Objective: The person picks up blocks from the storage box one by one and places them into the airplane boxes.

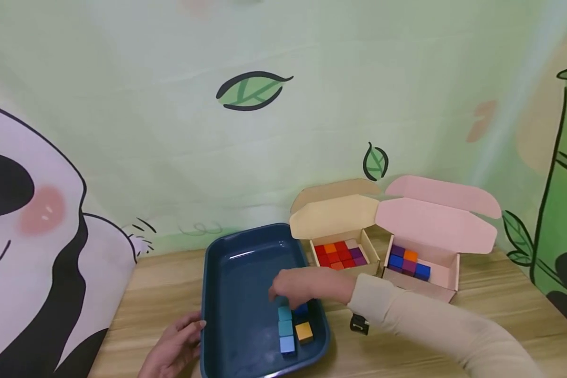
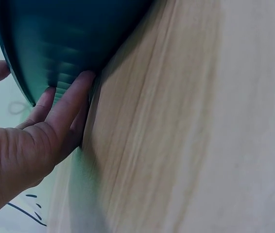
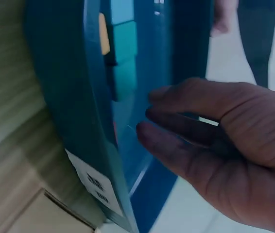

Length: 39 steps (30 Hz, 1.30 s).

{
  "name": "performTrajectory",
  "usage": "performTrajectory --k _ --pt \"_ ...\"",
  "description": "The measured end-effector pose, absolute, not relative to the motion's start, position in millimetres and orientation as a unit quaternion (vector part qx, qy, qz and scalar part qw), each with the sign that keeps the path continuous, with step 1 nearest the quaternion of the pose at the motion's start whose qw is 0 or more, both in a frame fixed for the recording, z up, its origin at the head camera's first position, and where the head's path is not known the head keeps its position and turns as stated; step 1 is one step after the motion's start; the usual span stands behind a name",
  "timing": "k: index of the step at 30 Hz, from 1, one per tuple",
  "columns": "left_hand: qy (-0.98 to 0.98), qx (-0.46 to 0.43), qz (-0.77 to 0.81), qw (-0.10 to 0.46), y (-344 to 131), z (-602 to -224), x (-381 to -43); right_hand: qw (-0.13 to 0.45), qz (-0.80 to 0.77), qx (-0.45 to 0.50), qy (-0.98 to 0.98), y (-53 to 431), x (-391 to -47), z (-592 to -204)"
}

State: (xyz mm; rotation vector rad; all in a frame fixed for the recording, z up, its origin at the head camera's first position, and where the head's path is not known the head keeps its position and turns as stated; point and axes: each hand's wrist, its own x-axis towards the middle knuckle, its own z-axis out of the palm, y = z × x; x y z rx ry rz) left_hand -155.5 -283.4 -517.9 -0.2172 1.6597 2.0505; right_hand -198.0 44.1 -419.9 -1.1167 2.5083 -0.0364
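Observation:
In the head view, my left hand is at the left side of a dark blue tray. In the left wrist view its straight fingers rest against the tray's outer wall, and the thumb touches the rim. My right hand reaches over the tray; in the right wrist view its fingertips and thumb are slightly apart with nothing between them. Just below that hand runs a row of light blue cubes. Beside the row lie a yellow cube and a dark blue cube, the latter partly hidden.
Right of the tray stand two open-lidded boxes: a tan one with red, orange and purple cubes, and a pink one with blue, purple and orange cubes. A small black object lies under the right sleeve. A printed backdrop hangs behind.

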Motion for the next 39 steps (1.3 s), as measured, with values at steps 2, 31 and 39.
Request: performTrajectory --k 2,31,39 --pt "0.608 -0.083 0.75 0.246 -285.2 -518.6 -154.7 0.199 0.024 -0.411 0.889 34.8 -199.3 -428.6" --pt "0.615 -0.091 0.746 0.237 -285.3 -518.2 -157.7 0.101 -0.027 -0.399 0.911 65.2 -200.7 -391.6" --pt "0.597 -0.071 0.759 0.25 -285.7 -518.7 -154.6 0.049 -0.072 -0.379 0.921 128.1 -201.2 -381.9"
